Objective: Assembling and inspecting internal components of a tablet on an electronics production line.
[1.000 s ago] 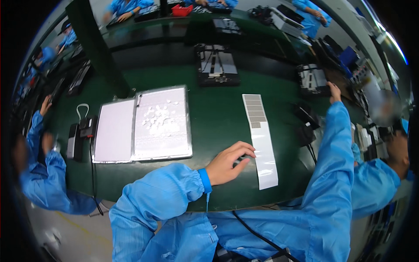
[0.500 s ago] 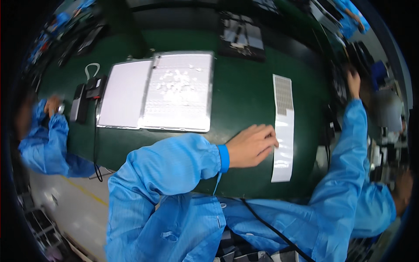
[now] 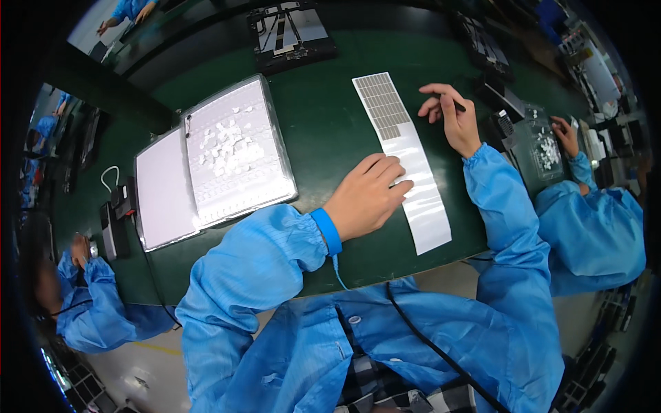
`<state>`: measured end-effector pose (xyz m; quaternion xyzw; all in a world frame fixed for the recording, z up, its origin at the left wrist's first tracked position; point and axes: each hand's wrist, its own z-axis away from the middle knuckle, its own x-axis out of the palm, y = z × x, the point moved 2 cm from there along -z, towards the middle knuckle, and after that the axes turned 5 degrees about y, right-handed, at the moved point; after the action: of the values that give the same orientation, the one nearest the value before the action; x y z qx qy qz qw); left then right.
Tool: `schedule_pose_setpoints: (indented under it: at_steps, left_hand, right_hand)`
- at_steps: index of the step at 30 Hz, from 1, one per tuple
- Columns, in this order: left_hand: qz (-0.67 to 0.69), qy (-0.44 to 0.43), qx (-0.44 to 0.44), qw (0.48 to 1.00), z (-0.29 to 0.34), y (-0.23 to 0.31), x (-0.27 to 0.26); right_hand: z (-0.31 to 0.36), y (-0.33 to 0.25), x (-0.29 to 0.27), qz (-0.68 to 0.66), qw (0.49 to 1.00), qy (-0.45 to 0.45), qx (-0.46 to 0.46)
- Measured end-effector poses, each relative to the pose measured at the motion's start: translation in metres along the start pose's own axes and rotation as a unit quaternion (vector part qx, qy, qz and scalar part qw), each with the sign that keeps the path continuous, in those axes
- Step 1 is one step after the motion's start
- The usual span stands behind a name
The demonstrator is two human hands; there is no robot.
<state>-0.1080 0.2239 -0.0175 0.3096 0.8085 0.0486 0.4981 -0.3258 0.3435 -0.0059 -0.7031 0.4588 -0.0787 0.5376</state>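
Observation:
A long white sheet of labels [image 3: 428,206] lies on the green table in front of me, with rows of small grey-brown labels at its far end and a bare glossy near part. My left hand [image 3: 368,196], a blue band at its wrist, is at the sheet's left edge, fingers curled and closed on that edge. To the right of the labels my right hand [image 3: 454,124] is raised with bent fingers around a slim dark tool [image 3: 460,107]; its exact kind is hard to make out.
Left stands a tray [image 3: 284,165] of scattered small white pieces, beside a plain white panel [image 3: 165,186]. Dark fixtures [image 3: 292,58] sit at the back. Black boxes [image 3: 506,103] stand to the right. Co-workers in blue sleeves [image 3: 592,220] work on both sides.
My right hand has come back from the far right to beside the sheet, now with the dark tool. My left hand stays at the sheet's edge. The view has turned right.

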Motion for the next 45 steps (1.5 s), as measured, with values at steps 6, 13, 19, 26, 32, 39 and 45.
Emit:
schedule_pose_setpoints:
  at_steps: [6, 13, 19, 26, 32, 39, 45]
  left_hand:
    - [0.065, -0.004, -0.012, 0.998, 0.001, 0.005, -0.002]
    - [0.089, -0.080, 0.075, 0.990, 0.005, 0.021, 0.003]
    - [0.109, -0.129, 0.091, 0.981, 0.005, 0.031, 0.008]
    - [0.122, -0.101, 0.073, 0.985, 0.010, 0.031, 0.020]
    - [0.102, -0.099, 0.072, 0.987, 0.018, 0.032, 0.022]
    - [0.077, -0.102, 0.075, 0.989, 0.009, 0.028, 0.024]
    - [0.064, -0.051, 0.093, 0.992, 0.011, 0.023, 0.031]
  right_hand:
    - [0.010, -0.005, 0.010, 0.063, 0.997, 0.019, -0.029]
    - [0.017, -0.014, 0.009, 0.030, 0.999, 0.018, -0.022]
    - [0.014, -0.018, 0.010, 0.061, 0.996, 0.007, -0.061]
    - [0.012, -0.015, 0.007, 0.044, 0.998, 0.016, -0.046]
    - [0.011, -0.016, 0.011, 0.014, 0.999, 0.043, -0.022]
    - [-0.042, -0.029, 0.030, 0.060, 0.992, 0.056, -0.099]
    - [-0.189, -0.014, 0.066, 0.308, 0.928, 0.000, -0.212]
